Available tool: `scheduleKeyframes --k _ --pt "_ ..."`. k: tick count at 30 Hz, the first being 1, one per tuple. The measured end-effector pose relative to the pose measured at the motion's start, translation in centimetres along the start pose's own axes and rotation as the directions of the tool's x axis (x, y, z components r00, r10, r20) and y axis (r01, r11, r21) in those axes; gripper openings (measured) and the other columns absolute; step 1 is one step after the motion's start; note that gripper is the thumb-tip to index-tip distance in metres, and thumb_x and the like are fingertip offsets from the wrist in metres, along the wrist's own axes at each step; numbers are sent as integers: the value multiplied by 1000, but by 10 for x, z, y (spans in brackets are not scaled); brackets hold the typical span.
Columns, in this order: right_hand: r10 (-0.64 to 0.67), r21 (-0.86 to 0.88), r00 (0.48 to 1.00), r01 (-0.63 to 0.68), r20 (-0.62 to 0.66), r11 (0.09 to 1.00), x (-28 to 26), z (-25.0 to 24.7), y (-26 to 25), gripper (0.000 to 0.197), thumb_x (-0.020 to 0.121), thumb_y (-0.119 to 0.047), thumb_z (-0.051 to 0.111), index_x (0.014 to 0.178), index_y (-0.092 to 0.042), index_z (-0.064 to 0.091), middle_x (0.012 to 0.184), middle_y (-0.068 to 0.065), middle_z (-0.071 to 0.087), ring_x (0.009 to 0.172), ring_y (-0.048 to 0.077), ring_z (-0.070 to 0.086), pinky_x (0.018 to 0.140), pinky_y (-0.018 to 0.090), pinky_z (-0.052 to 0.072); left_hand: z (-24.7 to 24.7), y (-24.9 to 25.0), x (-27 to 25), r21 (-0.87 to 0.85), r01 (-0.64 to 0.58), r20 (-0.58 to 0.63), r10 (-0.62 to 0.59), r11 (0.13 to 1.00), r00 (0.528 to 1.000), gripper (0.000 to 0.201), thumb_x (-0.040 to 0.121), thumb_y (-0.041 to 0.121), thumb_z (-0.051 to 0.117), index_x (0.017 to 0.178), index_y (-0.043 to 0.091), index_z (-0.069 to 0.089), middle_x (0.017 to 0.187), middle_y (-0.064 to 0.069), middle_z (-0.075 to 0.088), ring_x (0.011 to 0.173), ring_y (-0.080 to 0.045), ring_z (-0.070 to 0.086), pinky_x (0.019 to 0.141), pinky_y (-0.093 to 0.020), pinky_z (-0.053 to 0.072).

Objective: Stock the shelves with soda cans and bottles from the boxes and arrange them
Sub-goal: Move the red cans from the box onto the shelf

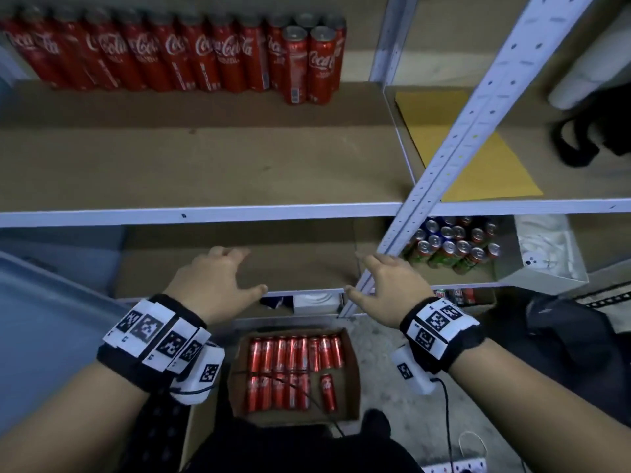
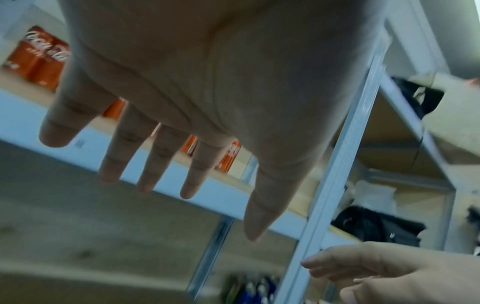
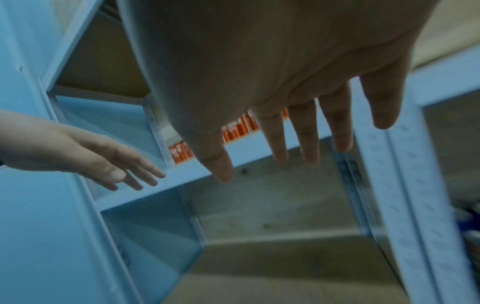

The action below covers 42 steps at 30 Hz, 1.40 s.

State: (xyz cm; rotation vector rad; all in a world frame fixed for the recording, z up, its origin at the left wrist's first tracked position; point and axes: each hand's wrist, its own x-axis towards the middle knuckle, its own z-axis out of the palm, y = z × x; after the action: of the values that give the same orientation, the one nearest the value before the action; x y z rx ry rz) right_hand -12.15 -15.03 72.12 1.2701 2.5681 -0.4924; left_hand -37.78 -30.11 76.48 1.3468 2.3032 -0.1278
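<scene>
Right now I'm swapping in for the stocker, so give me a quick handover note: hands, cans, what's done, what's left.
Left hand and right hand: both open, empty, hovering before the lower shelf.
Red cola cans: a row stands at the back of the upper shelf, two more in front at its right end.
Cardboard box on the floor still holds many cans.
Left: keep moving cans from box to shelf.

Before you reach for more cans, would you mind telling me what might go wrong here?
The slanted metal upright crosses right beside the right hand, so a lifted can could knock it. The two front Coca-Cola cans stand out ahead of the back row; a careless push might topple them.
</scene>
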Motion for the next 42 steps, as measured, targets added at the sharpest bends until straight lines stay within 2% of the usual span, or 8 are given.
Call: scheduleKeyframes --k 8,13,20,24,28,32,38,42 --pt "36 13 926 -44 376 999 -28 82 65 78 93 -65 49 159 -26 29 154 10 46 136 32 48 107 41 45 123 38 -21 44 110 349 -119 993 930 76 83 73 53 147 32 42 142 -4 52 122 -25 57 100 -42 50" --pt "68 73 882 -115 466 991 -42 135 58 63 96 -56 55 150 -27 42 145 9 55 129 32 54 102 40 48 180 21 -29 -14 121 464 -101 993 880 64 88 63 57 143 31 47 142 0 56 120 -22 58 98 -34 50" --pt "133 120 770 -263 624 957 -40 237 34 54 100 -49 54 143 -16 48 130 12 64 108 30 62 78 31 43 247 -25 -8 -96 128 619 -42 987 785 47 95 48 60 134 22 59 130 -7 63 108 -23 60 94 -29 47" --pt "192 131 720 -368 667 921 -32 311 40 54 99 -49 54 142 -16 48 122 9 67 92 27 60 74 30 44 312 -55 19 -93 201 634 -98 975 767 31 93 46 64 107 20 71 110 -7 71 100 -24 66 94 -37 53" --pt "277 57 644 -446 713 893 -20 398 62 55 95 -47 59 141 -21 48 122 7 64 82 24 54 63 30 42 392 -78 44 -66 272 665 -160 960 729 23 92 42 63 75 28 59 94 -4 69 87 -22 64 77 -31 50" --pt "289 17 593 -454 752 891 0 483 91 57 89 -53 57 137 -22 50 123 5 60 81 21 56 65 30 44 478 -90 67 0 263 698 -189 965 691 33 91 42 61 103 12 71 113 -10 70 94 -24 64 87 -37 55" --pt "235 61 610 -423 757 904 45 576 114 30 91 -45 55 112 -24 61 101 -1 65 75 17 58 59 29 41 594 -92 107 -41 332 718 -203 942 666 34 96 35 61 112 6 67 113 -8 63 105 -26 59 97 -36 49" --pt "207 104 653 -404 728 909 81 619 123 41 93 -43 57 127 -21 56 115 2 61 87 24 53 75 30 42 651 -90 134 -203 377 632 -173 904 756 12 90 26 67 103 27 67 102 1 68 92 -21 63 90 -34 52"
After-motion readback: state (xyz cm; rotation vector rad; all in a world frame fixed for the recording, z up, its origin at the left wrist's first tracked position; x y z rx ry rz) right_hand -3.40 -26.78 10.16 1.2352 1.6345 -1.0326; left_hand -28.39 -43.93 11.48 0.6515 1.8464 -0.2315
